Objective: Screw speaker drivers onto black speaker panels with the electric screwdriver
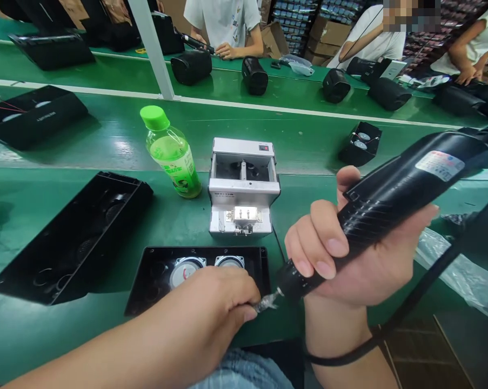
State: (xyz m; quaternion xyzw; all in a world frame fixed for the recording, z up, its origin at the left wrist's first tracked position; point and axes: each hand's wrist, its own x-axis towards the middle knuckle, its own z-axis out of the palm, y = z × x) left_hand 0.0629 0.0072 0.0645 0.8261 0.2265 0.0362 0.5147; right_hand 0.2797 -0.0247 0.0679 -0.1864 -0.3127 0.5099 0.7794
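Observation:
My right hand [369, 275] is wrapped round a black electric screwdriver [393, 189], which slants down to the left. At its lower end the bit [270, 299] has something clear and crinkled, like tape or film, around it. The thumb and fingers of my left hand [217, 302] pinch the bit's far end, and the tip is hidden in them. Beneath and behind that hand lies a black speaker panel [162, 267] with two round speaker drivers [185, 269], partly covered by the hand. A grey screw feeder [244, 189] stands just beyond the panel.
An open black speaker housing [81, 237] lies at left. A green-capped bottle [173, 154] stands beside the feeder. The screwdriver's black cable [422, 292] loops past my right wrist, near clear plastic bags [462, 270]. Across the green bench, several people work among black speakers [255, 75].

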